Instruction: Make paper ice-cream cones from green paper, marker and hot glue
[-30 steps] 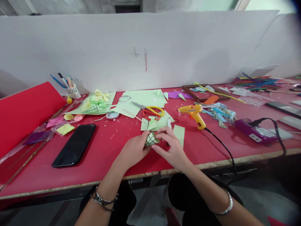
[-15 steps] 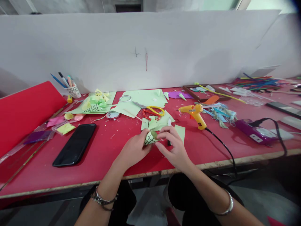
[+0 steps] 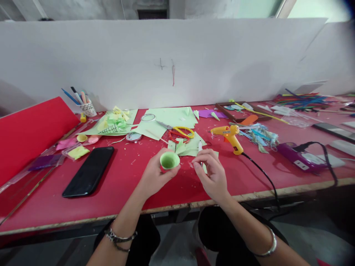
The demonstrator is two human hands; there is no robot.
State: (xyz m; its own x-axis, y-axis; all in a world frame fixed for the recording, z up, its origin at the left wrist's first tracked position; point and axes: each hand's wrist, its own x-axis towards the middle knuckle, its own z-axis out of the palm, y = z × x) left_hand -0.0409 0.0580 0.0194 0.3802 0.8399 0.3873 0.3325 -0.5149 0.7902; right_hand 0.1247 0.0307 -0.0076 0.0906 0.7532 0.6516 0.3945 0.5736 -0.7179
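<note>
A small green paper cone [image 3: 169, 161] is in my left hand [image 3: 158, 173], fingers and thumb wrapped round it. Its round mouth tilts toward me and shows a hollow green inside. To the right of the cone, apart from it, my right hand [image 3: 212, 175] has its fingers curled and the thumb close to the index fingertip. Whether anything tiny is between those tips I cannot make out. Behind my right hand lies a white marker [image 3: 200, 145], partly hidden by the fingers. Cut green paper pieces [image 3: 191, 147] and scissors [image 3: 181, 133] with red and yellow handles lie just beyond.
A yellow glue gun [image 3: 229, 136] with a black cord lies at right, near a purple power strip [image 3: 299, 157]. At left are a black phone [image 3: 88, 171], a red board [image 3: 36, 129] and a pen cup [image 3: 88, 109]. A white partition [image 3: 124, 62] stands behind.
My left hand has turned the cone so its mouth faces me and has shifted slightly left. My right hand has drawn away from the cone's rim, its fingers now curled.
</note>
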